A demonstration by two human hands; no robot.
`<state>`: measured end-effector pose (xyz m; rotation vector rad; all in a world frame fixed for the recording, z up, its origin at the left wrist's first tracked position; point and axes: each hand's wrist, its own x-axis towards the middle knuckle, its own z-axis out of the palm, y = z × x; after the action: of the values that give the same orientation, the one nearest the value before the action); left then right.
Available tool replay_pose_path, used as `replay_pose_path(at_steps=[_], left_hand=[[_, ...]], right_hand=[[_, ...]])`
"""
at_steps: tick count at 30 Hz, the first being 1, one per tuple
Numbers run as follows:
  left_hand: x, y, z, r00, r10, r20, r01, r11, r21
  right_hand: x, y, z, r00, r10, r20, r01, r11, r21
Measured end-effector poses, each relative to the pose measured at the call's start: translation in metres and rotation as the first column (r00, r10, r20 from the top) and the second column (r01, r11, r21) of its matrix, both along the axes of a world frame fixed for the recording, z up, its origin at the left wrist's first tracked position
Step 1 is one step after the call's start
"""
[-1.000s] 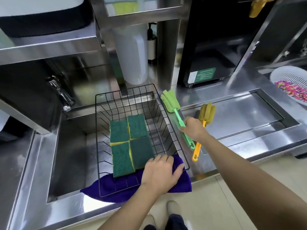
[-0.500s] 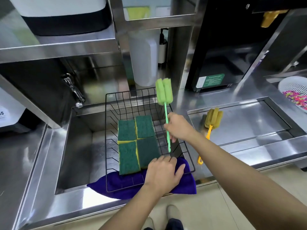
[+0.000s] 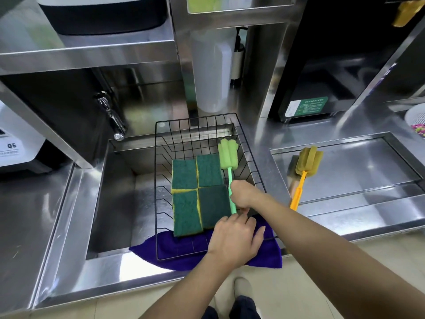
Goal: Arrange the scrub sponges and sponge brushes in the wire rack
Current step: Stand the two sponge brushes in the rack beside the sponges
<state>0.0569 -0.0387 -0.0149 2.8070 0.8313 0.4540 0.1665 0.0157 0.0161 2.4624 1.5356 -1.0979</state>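
A black wire rack (image 3: 158, 180) sits over the steel sink on a purple cloth (image 3: 269, 256). Several green scrub sponges (image 3: 197, 192) with yellow edges lie flat in it, side by side. My right hand (image 3: 243, 194) grips the handle of the green sponge brush (image 3: 227, 155), which lies inside the rack along the sponges' right side, foam head toward the back. My left hand (image 3: 234, 240) presses flat on the rack's front edge and the cloth. A yellow sponge brush (image 3: 307, 164) with an orange handle lies on the recessed tray to the right.
A faucet (image 3: 112, 118) juts out at the sink's back left. A white plastic jug (image 3: 213, 72) stands behind the rack. A black machine (image 3: 322, 65) is at the back right, a white colander (image 3: 416, 116) with coloured bits at the far right edge.
My right hand lifted the green sponge brush from the counter, swung it over the rack and lowered it beside the sponges. My left hand stayed on the rack's front edge.
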Motion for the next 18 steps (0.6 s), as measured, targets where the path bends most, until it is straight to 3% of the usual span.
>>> replay_pose_path(at_steps=[11, 18], left_hand=[[0.001, 0.0, 0.002, 1.0, 0.004, 0.002, -0.004, 1.0, -0.02], [0.002, -0.001, 0.006, 1.0, -0.006, -0.016, 0.006, 1.0, 0.016]], right_hand=[[-0.001, 0.001, -0.003, 0.998, 0.0, 0.07, 0.0, 1.0, 0.002], [0.022, 0.003, 0.015, 0.987, -0.163, 0.005, 0.156, 0.95, 0.271]])
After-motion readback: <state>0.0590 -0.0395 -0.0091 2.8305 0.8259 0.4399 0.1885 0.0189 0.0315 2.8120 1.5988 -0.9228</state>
